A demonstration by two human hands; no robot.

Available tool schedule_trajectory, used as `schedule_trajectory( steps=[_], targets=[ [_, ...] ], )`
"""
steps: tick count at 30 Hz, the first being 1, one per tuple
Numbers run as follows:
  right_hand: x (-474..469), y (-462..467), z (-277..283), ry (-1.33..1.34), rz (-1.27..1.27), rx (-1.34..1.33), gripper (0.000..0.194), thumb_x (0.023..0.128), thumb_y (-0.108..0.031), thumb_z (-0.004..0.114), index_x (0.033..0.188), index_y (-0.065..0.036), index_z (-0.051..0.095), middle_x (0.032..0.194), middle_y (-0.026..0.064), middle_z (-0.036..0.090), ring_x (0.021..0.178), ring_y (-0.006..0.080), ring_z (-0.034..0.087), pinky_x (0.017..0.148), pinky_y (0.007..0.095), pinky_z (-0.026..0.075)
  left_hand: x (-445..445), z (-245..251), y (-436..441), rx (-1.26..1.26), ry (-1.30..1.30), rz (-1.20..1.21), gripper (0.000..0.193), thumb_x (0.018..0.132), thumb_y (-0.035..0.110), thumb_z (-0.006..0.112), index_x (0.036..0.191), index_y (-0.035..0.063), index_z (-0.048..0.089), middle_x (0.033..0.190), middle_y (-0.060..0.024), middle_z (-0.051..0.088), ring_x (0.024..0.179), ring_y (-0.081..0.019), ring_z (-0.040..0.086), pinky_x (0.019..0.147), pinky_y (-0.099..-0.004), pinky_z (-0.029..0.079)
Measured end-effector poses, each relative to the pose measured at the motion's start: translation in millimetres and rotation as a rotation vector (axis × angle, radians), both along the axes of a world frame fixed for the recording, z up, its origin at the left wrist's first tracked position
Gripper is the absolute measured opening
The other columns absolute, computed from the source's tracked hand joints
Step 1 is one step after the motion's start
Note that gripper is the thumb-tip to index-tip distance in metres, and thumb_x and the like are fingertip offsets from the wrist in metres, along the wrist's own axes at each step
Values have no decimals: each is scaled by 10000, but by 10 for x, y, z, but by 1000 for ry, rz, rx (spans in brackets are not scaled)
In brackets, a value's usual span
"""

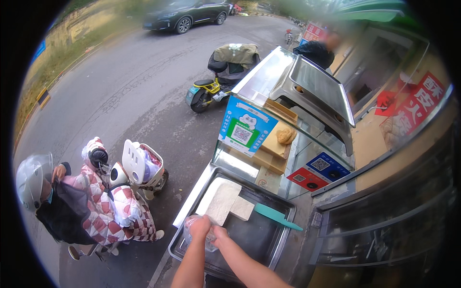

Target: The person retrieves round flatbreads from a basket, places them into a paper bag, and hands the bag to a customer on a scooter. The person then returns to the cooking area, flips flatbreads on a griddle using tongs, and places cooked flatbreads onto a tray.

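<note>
My left hand (pixel 200 226) and my right hand (pixel 218 235) are close together over the near left part of a metal tray (pixel 279 251). Both grip a clear plastic bag (pixel 210 246), whose contents, if any, are hidden by my fingers. Just beyond my hands lies a large white block that looks like tofu (pixel 218 197). A smaller cut piece of it (pixel 242 208) touches its right side. To the right, a turquoise flat-bladed knife or scraper (pixel 275 215) rests with its blade in the tray and its handle over the right rim.
Behind the tray stands a glass display case (pixel 259 90) with a bread-like pastry (pixel 286 136) inside and printed codes on its panes. A helmeted person (pixel 68 201) sits on a scooter (pixel 142 162) at left. Another person (pixel 316 53) stands behind the case. A dark car (pixel 187 16) is on the road.
</note>
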State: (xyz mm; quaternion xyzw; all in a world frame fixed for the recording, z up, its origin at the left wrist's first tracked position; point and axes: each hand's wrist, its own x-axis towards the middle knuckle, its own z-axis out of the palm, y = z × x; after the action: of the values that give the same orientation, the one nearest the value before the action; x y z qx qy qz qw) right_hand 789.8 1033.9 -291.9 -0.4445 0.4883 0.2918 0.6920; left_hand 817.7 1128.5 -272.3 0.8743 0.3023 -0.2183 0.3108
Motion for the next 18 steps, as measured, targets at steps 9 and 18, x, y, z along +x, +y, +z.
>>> schedule_trajectory(
  steps=[9,18],
  targets=[
    [-142,-72,38,12,51,-130,373,970,-299,631,1281,-95,649,1164,116,713,1055,300,685,863,510,524,-130,193,255,-109,-3,-76,704,974,520,479,1162,-113,721,1186,-315,707,1214,-435,645,1114,-478,420],
    [-327,-374,647,-251,-3,-25,302,1021,-245,628,1283,-96,621,1202,75,692,1095,220,668,890,399,546,-456,588,201,-587,-248,92,574,804,259,837,1221,-89,649,1143,-232,732,1066,-314,723,940,-397,551]
  ],
)
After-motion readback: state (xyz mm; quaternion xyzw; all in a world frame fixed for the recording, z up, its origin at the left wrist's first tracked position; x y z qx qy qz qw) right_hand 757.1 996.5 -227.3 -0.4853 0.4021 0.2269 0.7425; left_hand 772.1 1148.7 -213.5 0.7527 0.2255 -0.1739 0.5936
